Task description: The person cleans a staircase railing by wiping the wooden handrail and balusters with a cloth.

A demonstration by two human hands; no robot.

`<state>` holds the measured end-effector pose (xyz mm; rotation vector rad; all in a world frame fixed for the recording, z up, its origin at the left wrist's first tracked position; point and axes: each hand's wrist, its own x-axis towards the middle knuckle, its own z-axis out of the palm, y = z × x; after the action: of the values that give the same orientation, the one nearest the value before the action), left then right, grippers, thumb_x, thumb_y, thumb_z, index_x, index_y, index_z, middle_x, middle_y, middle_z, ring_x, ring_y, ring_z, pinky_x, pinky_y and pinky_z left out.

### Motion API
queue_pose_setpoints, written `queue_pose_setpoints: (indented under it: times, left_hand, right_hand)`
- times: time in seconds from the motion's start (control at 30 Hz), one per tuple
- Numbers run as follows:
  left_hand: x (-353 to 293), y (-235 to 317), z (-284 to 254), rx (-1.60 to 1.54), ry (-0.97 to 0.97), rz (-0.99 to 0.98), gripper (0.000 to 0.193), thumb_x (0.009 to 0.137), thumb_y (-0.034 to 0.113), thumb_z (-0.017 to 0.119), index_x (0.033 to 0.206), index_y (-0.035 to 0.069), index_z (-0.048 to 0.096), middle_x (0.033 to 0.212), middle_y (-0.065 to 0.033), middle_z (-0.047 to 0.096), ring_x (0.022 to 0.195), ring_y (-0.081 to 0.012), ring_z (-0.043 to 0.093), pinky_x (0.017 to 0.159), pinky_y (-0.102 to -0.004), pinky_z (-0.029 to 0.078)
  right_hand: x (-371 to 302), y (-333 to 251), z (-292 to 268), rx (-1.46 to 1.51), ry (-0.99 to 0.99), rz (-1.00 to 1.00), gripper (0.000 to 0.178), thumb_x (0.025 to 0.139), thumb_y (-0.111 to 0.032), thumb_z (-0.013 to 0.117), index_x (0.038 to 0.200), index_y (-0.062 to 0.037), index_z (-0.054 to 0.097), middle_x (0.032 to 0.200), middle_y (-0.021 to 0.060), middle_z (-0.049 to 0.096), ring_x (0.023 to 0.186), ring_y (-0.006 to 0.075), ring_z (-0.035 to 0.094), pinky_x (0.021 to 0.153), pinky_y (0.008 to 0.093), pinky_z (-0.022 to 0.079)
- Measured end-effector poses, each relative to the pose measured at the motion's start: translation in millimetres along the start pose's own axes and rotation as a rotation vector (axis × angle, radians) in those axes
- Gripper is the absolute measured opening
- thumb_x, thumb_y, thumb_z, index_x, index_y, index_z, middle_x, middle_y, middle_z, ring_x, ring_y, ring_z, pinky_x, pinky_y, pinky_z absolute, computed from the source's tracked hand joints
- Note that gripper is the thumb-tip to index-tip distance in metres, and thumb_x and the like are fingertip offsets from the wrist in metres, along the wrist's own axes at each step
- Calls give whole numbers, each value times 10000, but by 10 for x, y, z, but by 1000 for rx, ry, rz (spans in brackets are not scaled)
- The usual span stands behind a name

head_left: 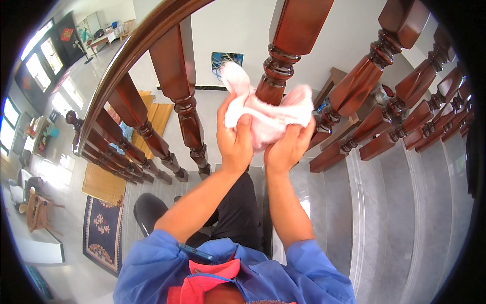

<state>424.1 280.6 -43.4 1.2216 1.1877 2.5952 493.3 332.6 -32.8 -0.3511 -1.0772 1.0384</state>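
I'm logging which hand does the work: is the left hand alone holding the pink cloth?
No, the left hand and the right hand both grip the pink cloth.

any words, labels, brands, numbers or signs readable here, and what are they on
None can be read.
Red diamond-shaped sign on the dark door: too small and blurred.
Pink cloth held by left hand and right hand: no lettering visible.

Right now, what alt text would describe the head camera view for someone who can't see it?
A person's left hand and right hand hold a pale pink cloth, hiding part of a glossy, turned wooden baluster. Gray stairs show at right, a dark floral rug at lower left.
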Motion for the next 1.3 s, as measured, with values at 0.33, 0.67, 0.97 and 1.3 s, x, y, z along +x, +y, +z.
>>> queue_pose_setpoints:
  times: [0.33,0.67,0.97,1.3]
  left_hand:
    - [1046,360,592,-158,-184,146,566,1073,414,540,1385,-56,488,1348,-166,567,1221,-234,553,1069,-331,418]
    - [1650,796,889,-246,-315,200,413,1100,357,485,1176,-8,662,1088,-83,674,1004,-138,595,899,-302,493]
    - [97,-751,-272,-79,-308,-260,601,1110,449,380,1403,-59,509,1236,-121,669,1141,-193,605,1029,-326,444]
    - [-1292,-1796,-1233,-111,-283,-757,477,1121,317,354,1457,-4,463,1403,-116,576,1288,-188,543,1106,-329,407]
  right_hand:
    - [951,-536,621,236,-394,-91,569,1056,-388,562,1410,47,466,1304,121,596,1155,197,594,1009,347,482]
    - [1585,-1067,989,307,-613,-22,326,1048,-298,598,1216,-19,610,1091,47,663,923,158,648,846,312,528]
    - [123,464,-108,-144,-319,-65,582,917,-215,756,1363,25,470,1193,110,614,1072,192,593,951,349,497]
    - [-1104,1472,-1124,-260,-457,382,727,929,-239,722,1480,30,332,1368,161,534,1267,250,537,1086,388,430]
